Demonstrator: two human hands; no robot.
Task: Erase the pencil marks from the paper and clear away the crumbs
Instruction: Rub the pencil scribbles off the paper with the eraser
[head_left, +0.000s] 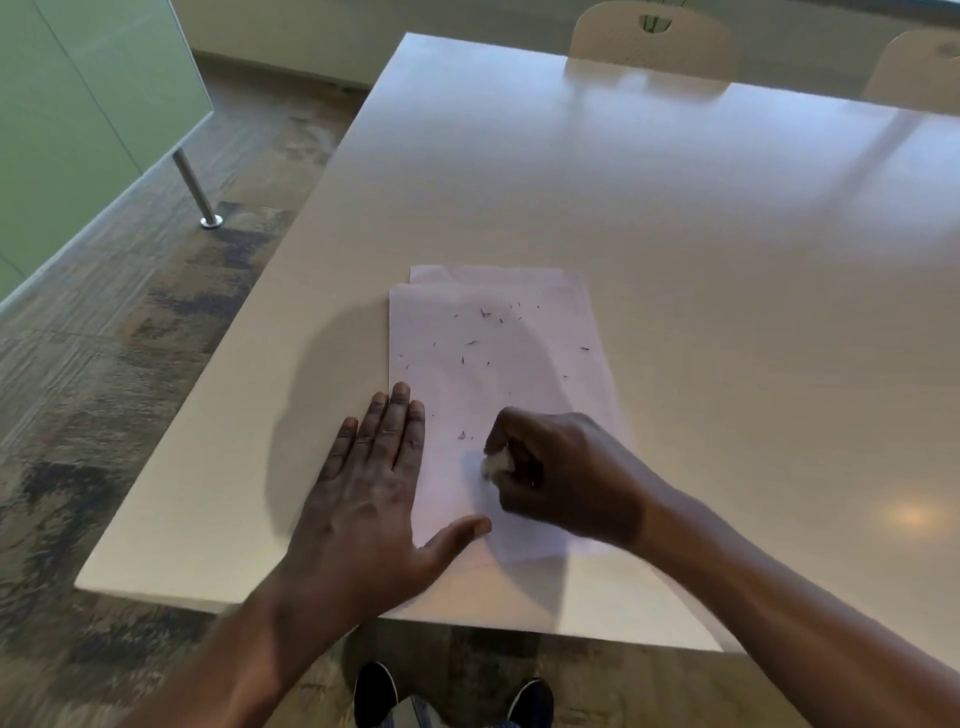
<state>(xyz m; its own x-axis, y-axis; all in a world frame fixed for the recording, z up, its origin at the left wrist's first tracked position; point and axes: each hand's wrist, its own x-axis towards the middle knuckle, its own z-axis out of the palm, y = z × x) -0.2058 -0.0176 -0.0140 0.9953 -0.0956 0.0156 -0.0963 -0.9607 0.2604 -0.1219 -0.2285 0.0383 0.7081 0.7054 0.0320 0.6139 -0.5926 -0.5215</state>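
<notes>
A white sheet of paper (524, 364) lies on the pale table (701, 218), with a second sheet showing under its far edge. Several dark eraser crumbs (483, 332) are scattered over its upper and middle part. My left hand (374, 483) lies flat with fingers spread on the paper's left edge, pressing it down. My right hand (561, 467) is closed around a small white eraser (493, 464), whose tip touches the lower part of the sheet. No pencil marks are plainly visible.
The table's near edge (467, 623) runs just below my wrists, and its left edge drops to a carpeted floor. Two chair backs (654, 41) stand at the far side. A green partition with a metal leg (195, 189) stands at the left.
</notes>
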